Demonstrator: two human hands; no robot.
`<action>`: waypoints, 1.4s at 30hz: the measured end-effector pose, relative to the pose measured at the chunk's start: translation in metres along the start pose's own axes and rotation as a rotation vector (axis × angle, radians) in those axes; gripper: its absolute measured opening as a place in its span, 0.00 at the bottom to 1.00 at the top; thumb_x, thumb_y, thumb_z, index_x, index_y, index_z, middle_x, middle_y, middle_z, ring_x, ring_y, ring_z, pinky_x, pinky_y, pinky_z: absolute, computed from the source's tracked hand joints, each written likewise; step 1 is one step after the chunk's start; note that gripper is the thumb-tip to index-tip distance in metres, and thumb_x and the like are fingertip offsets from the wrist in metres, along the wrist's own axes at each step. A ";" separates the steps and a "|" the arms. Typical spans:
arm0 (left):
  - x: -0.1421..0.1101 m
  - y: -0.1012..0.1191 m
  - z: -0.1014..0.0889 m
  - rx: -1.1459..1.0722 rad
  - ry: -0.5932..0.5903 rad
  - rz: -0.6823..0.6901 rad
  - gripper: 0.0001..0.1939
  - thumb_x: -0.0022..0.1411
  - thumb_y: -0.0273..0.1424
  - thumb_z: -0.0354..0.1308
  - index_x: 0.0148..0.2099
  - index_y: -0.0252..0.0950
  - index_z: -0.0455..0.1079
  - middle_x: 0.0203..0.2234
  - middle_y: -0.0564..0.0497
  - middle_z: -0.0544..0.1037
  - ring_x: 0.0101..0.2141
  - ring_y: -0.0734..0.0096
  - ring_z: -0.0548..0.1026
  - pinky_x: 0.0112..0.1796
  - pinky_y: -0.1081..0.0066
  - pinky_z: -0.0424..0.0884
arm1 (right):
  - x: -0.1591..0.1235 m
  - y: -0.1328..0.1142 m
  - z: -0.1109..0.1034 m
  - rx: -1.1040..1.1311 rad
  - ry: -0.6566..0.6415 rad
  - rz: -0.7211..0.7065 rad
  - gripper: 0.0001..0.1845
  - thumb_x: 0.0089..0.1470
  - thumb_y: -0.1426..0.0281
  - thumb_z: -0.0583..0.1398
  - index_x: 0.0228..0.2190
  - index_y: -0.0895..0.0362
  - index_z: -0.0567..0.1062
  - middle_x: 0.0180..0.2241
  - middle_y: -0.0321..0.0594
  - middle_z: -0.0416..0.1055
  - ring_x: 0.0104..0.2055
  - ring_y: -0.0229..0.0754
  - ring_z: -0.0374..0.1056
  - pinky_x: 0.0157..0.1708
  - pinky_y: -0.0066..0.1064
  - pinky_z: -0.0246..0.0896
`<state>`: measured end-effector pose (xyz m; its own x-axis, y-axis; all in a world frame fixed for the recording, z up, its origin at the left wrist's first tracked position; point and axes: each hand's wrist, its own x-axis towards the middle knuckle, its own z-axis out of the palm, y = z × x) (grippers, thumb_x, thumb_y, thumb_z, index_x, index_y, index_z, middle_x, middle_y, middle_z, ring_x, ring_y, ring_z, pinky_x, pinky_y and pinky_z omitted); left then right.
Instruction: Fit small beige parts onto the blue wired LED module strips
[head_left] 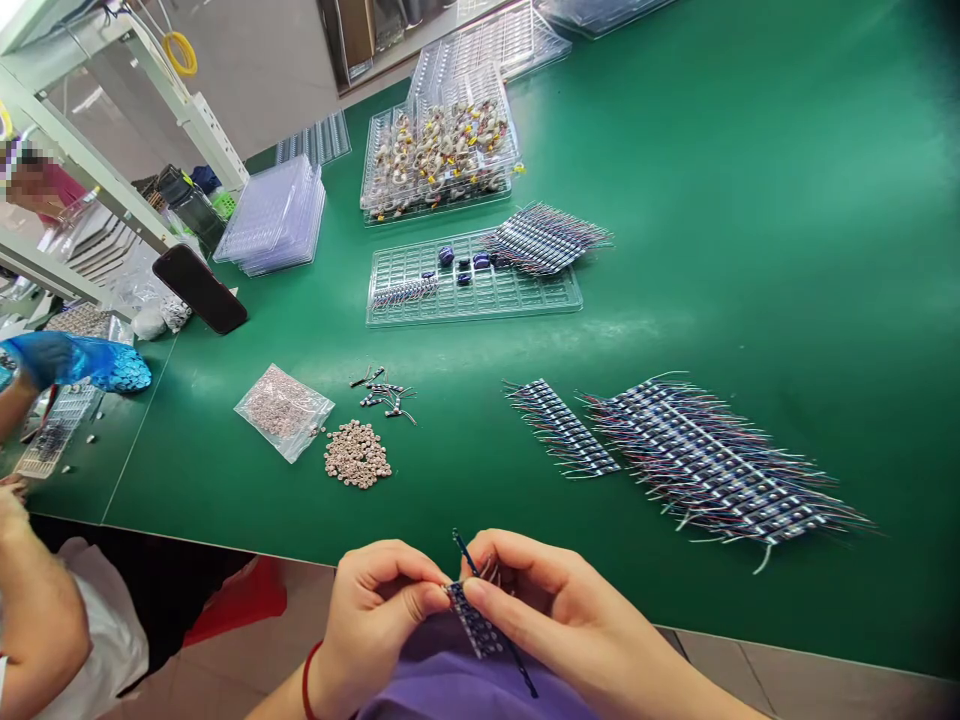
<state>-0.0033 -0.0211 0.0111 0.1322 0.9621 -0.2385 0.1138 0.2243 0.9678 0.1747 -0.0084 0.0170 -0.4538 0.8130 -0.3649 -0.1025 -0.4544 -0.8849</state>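
Close to my body, just past the table's front edge, my left hand [382, 605] pinches the upper end of a small circuit board strip [474, 628] between thumb and fingertips. My right hand [559, 610] closes on the same strip from the other side, its thumb on the face. A thin dark stick-like tool [519, 668] also runs through the right hand, slanting past the strip; its exact kind is unclear. Fine wires [491, 572] show by the right fingers. Ahead lie a pile of small round parts [358, 455] and a few loose wired pieces [390, 397].
At right lie a short wired board strip [564, 430] and a larger stack of them [720, 465]. Beyond are a clear tray [405, 262], a filled parts tray [439, 160], a plastic bag [283, 410] and a phone [200, 288]. A co-worker's gloved hand [82, 362] is at left.
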 end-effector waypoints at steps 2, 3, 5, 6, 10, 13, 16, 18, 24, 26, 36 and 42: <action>0.000 0.000 0.000 0.009 0.001 0.010 0.16 0.53 0.43 0.68 0.28 0.34 0.80 0.21 0.48 0.78 0.24 0.74 0.72 0.28 0.76 0.67 | 0.000 -0.001 0.000 -0.007 -0.005 0.012 0.23 0.49 0.48 0.60 0.24 0.55 0.65 0.22 0.32 0.56 0.24 0.37 0.50 0.25 0.29 0.49; -0.001 0.000 0.000 0.011 0.000 0.012 0.15 0.53 0.43 0.68 0.28 0.34 0.80 0.21 0.48 0.78 0.24 0.74 0.72 0.28 0.76 0.67 | 0.000 -0.001 -0.001 -0.009 -0.008 0.015 0.23 0.49 0.48 0.60 0.24 0.55 0.65 0.21 0.31 0.56 0.24 0.36 0.50 0.25 0.29 0.49; -0.001 0.000 0.000 0.012 0.000 0.015 0.15 0.53 0.42 0.68 0.28 0.35 0.80 0.21 0.48 0.78 0.24 0.74 0.72 0.28 0.77 0.67 | 0.000 0.000 0.000 -0.011 -0.003 0.007 0.22 0.50 0.50 0.60 0.24 0.56 0.66 0.21 0.31 0.56 0.24 0.36 0.50 0.25 0.29 0.50; -0.001 0.001 0.000 0.014 0.000 0.015 0.15 0.53 0.42 0.68 0.28 0.35 0.80 0.21 0.48 0.78 0.24 0.74 0.72 0.28 0.77 0.66 | 0.000 0.000 0.000 -0.015 0.002 0.001 0.21 0.50 0.51 0.60 0.24 0.56 0.66 0.21 0.31 0.56 0.24 0.36 0.50 0.25 0.29 0.50; -0.002 0.001 0.000 0.034 -0.002 0.007 0.16 0.53 0.44 0.68 0.27 0.34 0.79 0.21 0.48 0.78 0.23 0.74 0.71 0.28 0.76 0.66 | 0.001 0.002 0.001 -0.023 0.022 -0.030 0.19 0.51 0.54 0.61 0.24 0.56 0.66 0.21 0.32 0.58 0.24 0.36 0.51 0.24 0.29 0.50; -0.001 0.001 -0.001 0.062 -0.007 0.017 0.17 0.53 0.45 0.68 0.27 0.34 0.79 0.21 0.47 0.78 0.23 0.73 0.71 0.27 0.76 0.66 | 0.001 0.000 0.000 -0.013 0.020 -0.020 0.20 0.50 0.53 0.61 0.23 0.56 0.66 0.20 0.31 0.57 0.23 0.35 0.51 0.23 0.28 0.51; 0.000 0.001 -0.002 0.086 -0.014 0.034 0.18 0.53 0.45 0.67 0.27 0.34 0.79 0.20 0.47 0.78 0.23 0.73 0.71 0.27 0.75 0.66 | 0.001 -0.002 0.000 0.016 0.003 0.013 0.22 0.48 0.51 0.62 0.23 0.56 0.65 0.20 0.30 0.56 0.23 0.35 0.51 0.23 0.28 0.51; 0.000 0.001 -0.002 0.090 -0.014 0.038 0.18 0.53 0.45 0.67 0.26 0.34 0.79 0.20 0.47 0.78 0.23 0.72 0.72 0.27 0.75 0.66 | 0.001 -0.002 -0.001 0.013 -0.001 0.022 0.22 0.48 0.50 0.62 0.23 0.56 0.65 0.20 0.31 0.56 0.23 0.36 0.51 0.24 0.29 0.51; -0.002 -0.002 -0.003 0.065 0.001 0.021 0.16 0.53 0.44 0.68 0.27 0.34 0.79 0.21 0.47 0.79 0.24 0.72 0.73 0.28 0.75 0.67 | 0.001 0.000 0.000 -0.030 -0.004 0.014 0.22 0.50 0.50 0.60 0.24 0.55 0.65 0.22 0.32 0.56 0.25 0.37 0.51 0.25 0.30 0.50; -0.002 -0.003 -0.002 0.058 0.004 0.015 0.17 0.53 0.45 0.67 0.27 0.34 0.79 0.21 0.47 0.79 0.24 0.72 0.72 0.28 0.75 0.68 | 0.001 -0.001 0.000 -0.031 -0.009 0.021 0.22 0.49 0.49 0.60 0.24 0.55 0.64 0.22 0.32 0.56 0.25 0.37 0.51 0.25 0.30 0.50; -0.002 -0.002 -0.002 0.015 -0.004 0.010 0.16 0.53 0.43 0.68 0.27 0.34 0.79 0.21 0.48 0.79 0.24 0.74 0.72 0.28 0.76 0.67 | 0.001 0.003 0.000 -0.026 -0.013 0.016 0.20 0.51 0.51 0.60 0.25 0.55 0.65 0.22 0.32 0.57 0.25 0.37 0.52 0.26 0.30 0.51; -0.004 -0.004 -0.002 0.032 0.005 0.006 0.17 0.53 0.45 0.67 0.27 0.34 0.79 0.22 0.47 0.79 0.24 0.72 0.72 0.28 0.75 0.67 | 0.001 -0.003 0.001 -0.030 -0.015 0.028 0.22 0.49 0.49 0.60 0.23 0.55 0.64 0.21 0.32 0.56 0.24 0.37 0.50 0.25 0.30 0.50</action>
<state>-0.0057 -0.0253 0.0087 0.1281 0.9641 -0.2326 0.1442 0.2140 0.9661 0.1739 -0.0068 0.0194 -0.4692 0.7946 -0.3852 -0.0637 -0.4655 -0.8827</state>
